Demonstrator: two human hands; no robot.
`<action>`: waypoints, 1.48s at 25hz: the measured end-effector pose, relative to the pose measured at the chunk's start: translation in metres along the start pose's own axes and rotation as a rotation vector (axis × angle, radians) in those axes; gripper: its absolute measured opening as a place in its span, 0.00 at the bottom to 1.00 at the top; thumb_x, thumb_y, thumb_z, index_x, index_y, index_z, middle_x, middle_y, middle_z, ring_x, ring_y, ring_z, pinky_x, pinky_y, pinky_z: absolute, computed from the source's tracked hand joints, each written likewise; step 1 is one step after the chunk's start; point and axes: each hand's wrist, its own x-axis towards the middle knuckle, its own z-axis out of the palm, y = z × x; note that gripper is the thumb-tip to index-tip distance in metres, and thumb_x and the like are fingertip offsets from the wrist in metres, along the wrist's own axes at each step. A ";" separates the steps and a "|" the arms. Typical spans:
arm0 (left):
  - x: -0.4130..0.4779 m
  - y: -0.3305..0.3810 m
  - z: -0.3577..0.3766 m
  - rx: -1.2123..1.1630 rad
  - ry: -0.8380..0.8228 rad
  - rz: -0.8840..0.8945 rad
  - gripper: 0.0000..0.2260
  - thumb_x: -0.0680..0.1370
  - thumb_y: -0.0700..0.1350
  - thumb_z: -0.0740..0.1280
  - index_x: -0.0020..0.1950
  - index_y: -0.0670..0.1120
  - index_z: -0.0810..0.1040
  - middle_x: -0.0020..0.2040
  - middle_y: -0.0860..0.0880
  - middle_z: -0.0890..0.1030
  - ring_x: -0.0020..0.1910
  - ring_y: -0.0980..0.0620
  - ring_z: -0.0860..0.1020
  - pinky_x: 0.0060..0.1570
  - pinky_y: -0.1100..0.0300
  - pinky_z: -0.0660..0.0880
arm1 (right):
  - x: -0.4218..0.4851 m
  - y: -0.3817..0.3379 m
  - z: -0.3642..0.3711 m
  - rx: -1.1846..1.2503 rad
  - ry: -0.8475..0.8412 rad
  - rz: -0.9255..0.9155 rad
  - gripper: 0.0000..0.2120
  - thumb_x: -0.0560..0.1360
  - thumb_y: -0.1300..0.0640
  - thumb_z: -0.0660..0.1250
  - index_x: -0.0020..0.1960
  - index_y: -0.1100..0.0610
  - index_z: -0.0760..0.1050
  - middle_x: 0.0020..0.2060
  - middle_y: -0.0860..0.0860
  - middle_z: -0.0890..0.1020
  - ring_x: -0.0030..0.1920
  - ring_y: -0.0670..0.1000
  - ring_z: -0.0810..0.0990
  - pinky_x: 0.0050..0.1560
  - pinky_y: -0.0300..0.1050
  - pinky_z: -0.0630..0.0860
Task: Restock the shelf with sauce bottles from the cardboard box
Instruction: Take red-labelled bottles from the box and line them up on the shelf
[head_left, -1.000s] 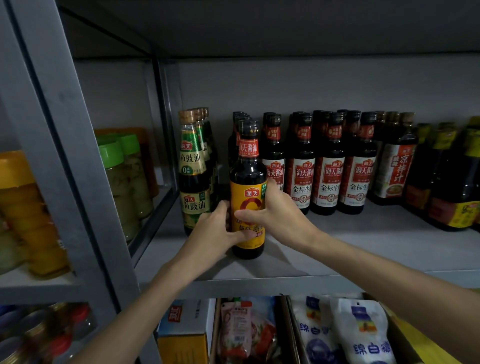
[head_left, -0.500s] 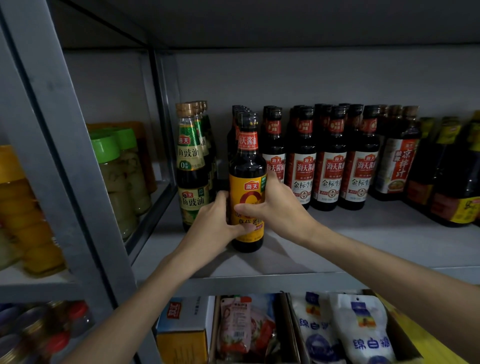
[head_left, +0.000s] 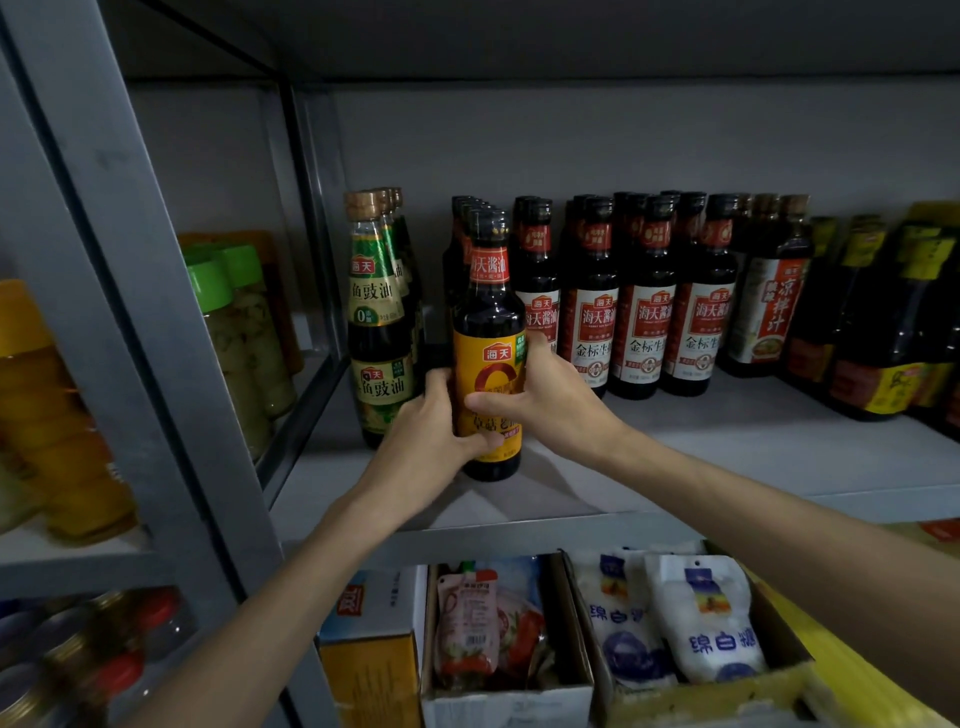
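Head view: left hand (head_left: 426, 447) and right hand (head_left: 545, 400) clasp the upright sauce bottle (head_left: 491, 332).

Two hands (head_left: 431, 441), one yellow-label sauce bottle (head_left: 488, 358), four front-row red-label bottles (head_left: 644, 322), two green-lidded jars (head_left: 228, 322)

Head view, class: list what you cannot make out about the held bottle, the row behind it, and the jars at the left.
- Bottle: lower label text covered by left hand and right hand.
- Row behind: count hidden by the bottle.
- Jars: blurred, partly behind the post, cut off by the left edge.
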 end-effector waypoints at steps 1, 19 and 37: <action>-0.005 0.001 -0.001 0.121 0.028 -0.004 0.33 0.72 0.54 0.75 0.71 0.50 0.62 0.67 0.50 0.76 0.58 0.52 0.78 0.56 0.53 0.77 | -0.005 0.000 -0.003 0.016 -0.002 0.016 0.31 0.71 0.53 0.77 0.67 0.56 0.64 0.57 0.47 0.78 0.55 0.42 0.79 0.60 0.41 0.79; -0.095 0.180 0.273 0.094 -0.736 0.218 0.08 0.82 0.50 0.62 0.59 0.50 0.75 0.39 0.52 0.82 0.33 0.55 0.80 0.34 0.57 0.76 | -0.307 0.180 -0.208 -0.114 0.116 0.408 0.12 0.75 0.63 0.67 0.41 0.46 0.80 0.30 0.45 0.81 0.33 0.45 0.79 0.41 0.47 0.76; -0.248 0.033 0.810 0.031 -1.239 -0.773 0.07 0.80 0.40 0.63 0.58 0.42 0.70 0.42 0.44 0.77 0.32 0.51 0.77 0.27 0.63 0.72 | -0.627 0.613 -0.193 0.113 0.036 1.364 0.11 0.78 0.63 0.64 0.42 0.49 0.76 0.41 0.50 0.80 0.40 0.51 0.79 0.41 0.43 0.78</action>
